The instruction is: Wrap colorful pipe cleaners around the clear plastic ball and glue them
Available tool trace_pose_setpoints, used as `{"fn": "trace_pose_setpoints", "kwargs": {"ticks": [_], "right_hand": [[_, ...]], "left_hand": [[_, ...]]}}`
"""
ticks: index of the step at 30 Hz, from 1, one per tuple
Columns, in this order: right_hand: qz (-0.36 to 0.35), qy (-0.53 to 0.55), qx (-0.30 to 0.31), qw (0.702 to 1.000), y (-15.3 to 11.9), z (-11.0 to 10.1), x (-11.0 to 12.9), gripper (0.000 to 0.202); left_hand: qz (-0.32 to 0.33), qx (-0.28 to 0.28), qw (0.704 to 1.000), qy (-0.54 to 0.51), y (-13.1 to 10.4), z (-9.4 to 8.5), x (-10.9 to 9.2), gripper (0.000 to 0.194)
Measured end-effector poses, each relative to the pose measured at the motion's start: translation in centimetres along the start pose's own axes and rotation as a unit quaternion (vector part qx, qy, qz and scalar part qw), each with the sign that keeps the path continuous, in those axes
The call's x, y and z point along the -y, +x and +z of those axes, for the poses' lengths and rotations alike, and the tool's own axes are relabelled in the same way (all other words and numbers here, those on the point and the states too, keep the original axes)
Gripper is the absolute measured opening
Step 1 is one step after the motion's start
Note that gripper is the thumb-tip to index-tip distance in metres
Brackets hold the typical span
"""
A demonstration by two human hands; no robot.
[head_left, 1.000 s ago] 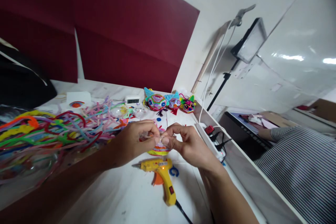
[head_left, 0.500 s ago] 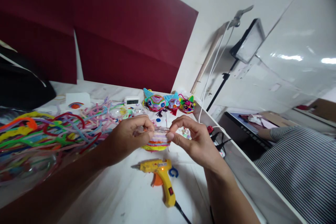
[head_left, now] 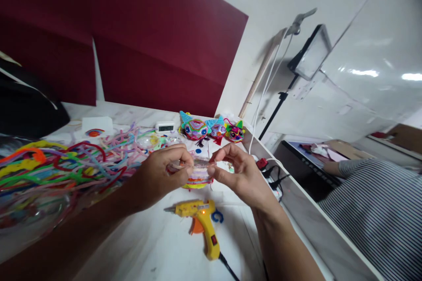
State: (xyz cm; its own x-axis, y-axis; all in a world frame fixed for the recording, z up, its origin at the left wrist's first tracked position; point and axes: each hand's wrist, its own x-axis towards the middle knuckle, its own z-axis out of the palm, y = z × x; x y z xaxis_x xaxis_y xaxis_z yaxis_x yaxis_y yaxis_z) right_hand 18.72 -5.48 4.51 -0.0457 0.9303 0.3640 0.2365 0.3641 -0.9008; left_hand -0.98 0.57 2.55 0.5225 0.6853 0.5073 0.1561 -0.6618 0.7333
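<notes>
At frame left I log tangled pipe cleaners (head_left: 82, 162). My left hand (head_left: 160, 173), left of centre, curls beside the striped ornament; I cannot tell what its fingertips pinch. The ornament (head_left: 198, 180) sits mid-frame, above the glue gun (head_left: 194, 208). My right hand (head_left: 242, 180) curves opposite, its grip indiscernible. A striped shirt (head_left: 379, 210) occupies lower right.

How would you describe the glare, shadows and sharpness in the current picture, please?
In the head view, bright glare streaks the glossy white wall at right; in the head view, the left forearm darkens into shadow; in the head view, detail looks soft around the left fingers and right fingers, so what they hold is hard to make out.
</notes>
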Motion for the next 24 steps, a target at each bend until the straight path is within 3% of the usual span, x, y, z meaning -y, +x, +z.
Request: {"fn": "trace_pose_setpoints", "kwargs": {"ticks": [4, 7, 14, 20, 24], "right_hand": [[0.063, 0.122, 0.044, 0.99, 0.2, 0.2, 0.0, 0.033], [0.072, 0.153, 0.042, 0.985, 0.3, 0.4, -0.2, 0.043], [0.041, 0.143, 0.018, 0.989, 0.2, 0.8, -0.7, 0.048], [0.016, 0.109, 0.021, 0.994, -0.1, 1.6, -0.9, 0.036], [0.038, 0.103, 0.031, 0.993, 0.1, 1.7, -1.1, 0.036]], "left_hand": [[-0.01, 0.016, 1.0, -0.012, 0.1, 0.1, 0.2, 0.014], [-0.027, 0.03, 0.998, -0.038, 0.2, 0.3, 0.5, 0.011], [-0.078, 0.062, 0.994, -0.05, 0.3, 0.3, 0.3, 0.012], [-0.044, 0.053, 0.997, 0.043, 0.1, 0.9, 0.0, 0.015], [-0.066, 0.06, 0.996, 0.001, 0.1, 1.1, 0.3, 0.011]]}}
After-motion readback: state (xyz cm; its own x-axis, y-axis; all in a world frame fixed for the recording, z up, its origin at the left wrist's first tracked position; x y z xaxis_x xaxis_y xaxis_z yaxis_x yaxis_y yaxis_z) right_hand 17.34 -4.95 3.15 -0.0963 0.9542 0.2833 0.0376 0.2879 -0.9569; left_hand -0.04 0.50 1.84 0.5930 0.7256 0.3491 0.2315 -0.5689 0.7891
